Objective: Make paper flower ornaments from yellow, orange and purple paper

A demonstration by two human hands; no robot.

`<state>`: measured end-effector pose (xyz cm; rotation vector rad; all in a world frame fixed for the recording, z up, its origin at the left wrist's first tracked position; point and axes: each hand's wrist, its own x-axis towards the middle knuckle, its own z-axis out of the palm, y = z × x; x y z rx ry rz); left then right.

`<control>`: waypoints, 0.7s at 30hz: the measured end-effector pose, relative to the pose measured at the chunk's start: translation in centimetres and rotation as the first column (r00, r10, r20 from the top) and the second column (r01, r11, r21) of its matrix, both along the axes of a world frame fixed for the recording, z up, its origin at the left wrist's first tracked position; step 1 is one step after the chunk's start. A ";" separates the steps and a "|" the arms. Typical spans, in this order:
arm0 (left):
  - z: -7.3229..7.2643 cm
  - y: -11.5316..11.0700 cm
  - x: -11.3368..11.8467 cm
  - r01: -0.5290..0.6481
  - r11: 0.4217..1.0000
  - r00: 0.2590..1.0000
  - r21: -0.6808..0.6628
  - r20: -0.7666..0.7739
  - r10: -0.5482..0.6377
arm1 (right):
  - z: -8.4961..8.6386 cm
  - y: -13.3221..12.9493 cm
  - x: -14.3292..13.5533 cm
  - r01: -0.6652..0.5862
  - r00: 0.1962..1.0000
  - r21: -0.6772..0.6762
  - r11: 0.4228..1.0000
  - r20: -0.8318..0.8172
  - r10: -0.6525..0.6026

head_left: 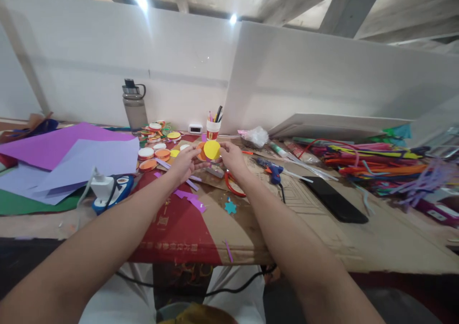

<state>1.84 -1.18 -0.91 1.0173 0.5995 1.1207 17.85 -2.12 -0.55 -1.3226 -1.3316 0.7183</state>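
Observation:
Above the middle of the table, my left hand pinches an orange paper disc. My right hand grips the edge of a yellow paper circle, which partly overlaps the orange disc. Whether the two pieces touch, I cannot tell. Orange-handled scissors lie under my right wrist, partly covered. Several round paper pieces with orange sides and white tops sit left of my left hand. Purple paper scraps and a teal paper star rest on the cardboard nearer to me.
A glue gun and a black phone lie on the right, before a pile of coloured pipe cleaners. Purple paper sheets, a power strip and a bottle occupy the left. Behind my hands stands a pen cup.

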 end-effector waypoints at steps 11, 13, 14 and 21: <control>-0.1 0.0 0.4 -0.012 1.000 0.999 0.016 -0.049 0.013 | -0.1 -0.4 -0.7 -0.041 0.900 0.178 0.983 0.433 -0.041; -0.2 -0.1 0.5 -0.005 1.000 0.999 0.014 -0.033 0.006 | -0.2 -0.5 -0.7 -0.030 0.910 0.190 0.981 0.412 -0.052; -0.2 -0.1 0.5 -0.005 1.000 1.000 0.014 -0.021 0.005 | -0.1 -0.6 -0.7 -0.024 0.920 0.191 0.981 0.388 -0.053; 0.2 0.3 -0.3 0.107 0.994 0.989 0.034 0.094 -0.110 | 0.5 -1.1 -0.7 -0.113 0.976 0.177 0.978 0.202 0.077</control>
